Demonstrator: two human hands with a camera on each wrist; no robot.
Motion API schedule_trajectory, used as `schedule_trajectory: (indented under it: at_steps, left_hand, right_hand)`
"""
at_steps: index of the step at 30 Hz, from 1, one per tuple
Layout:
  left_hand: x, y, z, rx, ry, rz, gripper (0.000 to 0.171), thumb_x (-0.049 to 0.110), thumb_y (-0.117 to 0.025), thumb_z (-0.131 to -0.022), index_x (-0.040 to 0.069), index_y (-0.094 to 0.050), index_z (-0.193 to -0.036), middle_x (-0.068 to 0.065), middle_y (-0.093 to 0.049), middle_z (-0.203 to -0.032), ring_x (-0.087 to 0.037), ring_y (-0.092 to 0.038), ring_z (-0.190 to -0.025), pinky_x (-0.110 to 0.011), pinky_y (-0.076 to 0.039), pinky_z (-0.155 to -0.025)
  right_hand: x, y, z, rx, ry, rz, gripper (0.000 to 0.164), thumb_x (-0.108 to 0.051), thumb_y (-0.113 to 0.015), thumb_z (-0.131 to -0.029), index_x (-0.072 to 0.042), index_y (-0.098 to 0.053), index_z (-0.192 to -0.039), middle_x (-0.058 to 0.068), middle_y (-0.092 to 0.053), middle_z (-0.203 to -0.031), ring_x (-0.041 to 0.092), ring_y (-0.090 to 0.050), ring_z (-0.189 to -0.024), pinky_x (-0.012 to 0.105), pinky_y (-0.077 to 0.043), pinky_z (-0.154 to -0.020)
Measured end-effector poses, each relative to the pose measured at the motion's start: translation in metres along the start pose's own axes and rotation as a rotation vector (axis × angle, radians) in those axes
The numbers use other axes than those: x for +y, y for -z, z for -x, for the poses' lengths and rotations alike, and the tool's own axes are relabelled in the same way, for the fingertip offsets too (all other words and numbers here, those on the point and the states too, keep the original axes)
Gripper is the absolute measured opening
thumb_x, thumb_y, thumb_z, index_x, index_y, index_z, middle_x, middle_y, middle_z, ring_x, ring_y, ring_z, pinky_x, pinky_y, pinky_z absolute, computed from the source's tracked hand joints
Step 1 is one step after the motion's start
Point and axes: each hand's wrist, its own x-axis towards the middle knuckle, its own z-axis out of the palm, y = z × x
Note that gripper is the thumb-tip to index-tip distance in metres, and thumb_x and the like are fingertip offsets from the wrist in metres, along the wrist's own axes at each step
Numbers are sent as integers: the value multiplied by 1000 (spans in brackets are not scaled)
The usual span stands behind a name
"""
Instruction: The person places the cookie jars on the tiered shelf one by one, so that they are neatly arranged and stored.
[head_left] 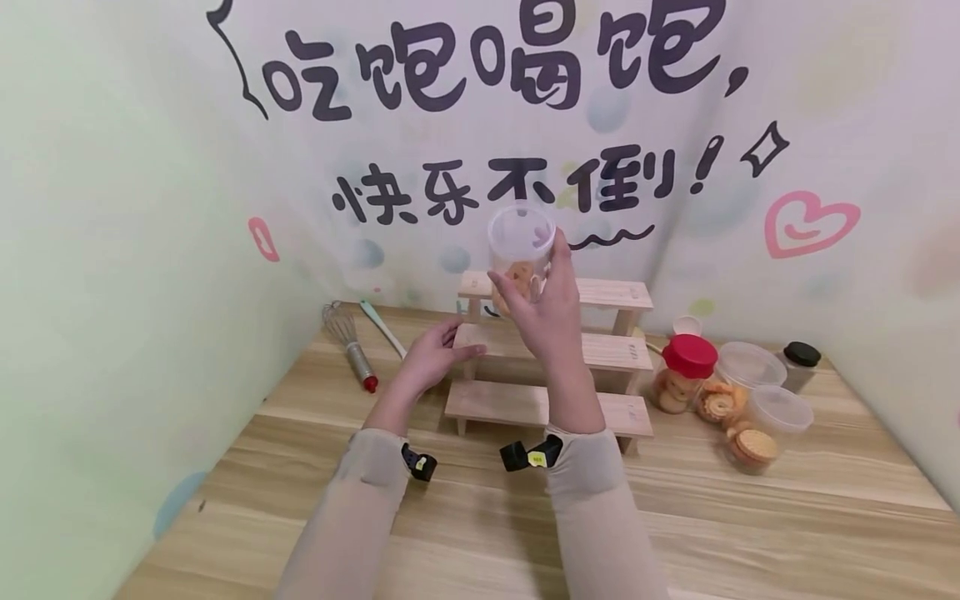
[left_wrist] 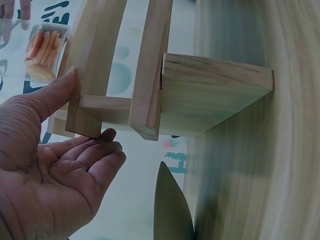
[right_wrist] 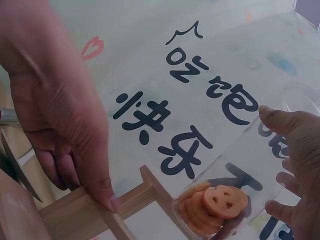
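My right hand (head_left: 553, 312) grips a clear plastic jar (head_left: 516, 233) just above the top tier of a three-step wooden display stand (head_left: 510, 400). Several round cookies (right_wrist: 212, 207) are stacked at the bottom of the jar, one with holes like a face. No lid shows on its upper end. My left hand (head_left: 435, 354) holds the left end of the middle shelf (head_left: 498, 340); in the left wrist view its thumb (left_wrist: 57, 95) lies on the board and the fingers curl beneath.
Left of the stand lie a whisk (head_left: 351, 348) and a spatula with a light blue handle (head_left: 381, 325). On the right are a red-lidded cookie jar (head_left: 686, 367), clear containers with cookies (head_left: 750, 442), and a black-lidded jar (head_left: 799, 365). A lettered wall (head_left: 420, 275) stands behind.
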Motion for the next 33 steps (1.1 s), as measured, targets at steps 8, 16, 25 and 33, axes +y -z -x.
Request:
schedule_trajectory:
  at_steps: [8,16,25,33]
  left_hand:
    - [3,1,2,0,10,0,88,43,-77,-88,9,-34,-157,-13,-40,-157,-27,-41,-143,-40,-38,-115]
    - [3,0,2,-2,8,-2,88,41,-78,-89,6,-34,-156,-15,-41,-157,-28,-41,-142,-40,-38,-115]
    - [3,0,1,4,12,-10,88,41,-78,-88,7,-35,-156,-15,-39,-158,-29,-41,-143,-41,-38,-115]
    - [4,0,1,-2,31,-16,89,44,-78,-88,7,-35,-156,-14,-38,-158,-28,-39,-144,-41,-37,-116]
  right_hand:
    - [19,-10,6,-110,-215,-30,85,-40,-76,-91,-12,-28,-156,18,-45,-149,26,-45,-139,37,-43,-111]
    - [25,-11,9,-155,-295,-32,87,-43,-71,-93,-17,-22,-160,20,-39,-155,31,-44,-139,39,-45,-109]
    - [33,-14,10,-146,-271,-17,84,-29,-73,-95,-9,-22,-159,25,-41,-152,30,-51,-133,36,-49,-105]
    - [46,-16,13,-94,-242,65,80,-17,-77,-89,1,-33,-153,20,-53,-141,29,-56,-125,37,-49,-104]
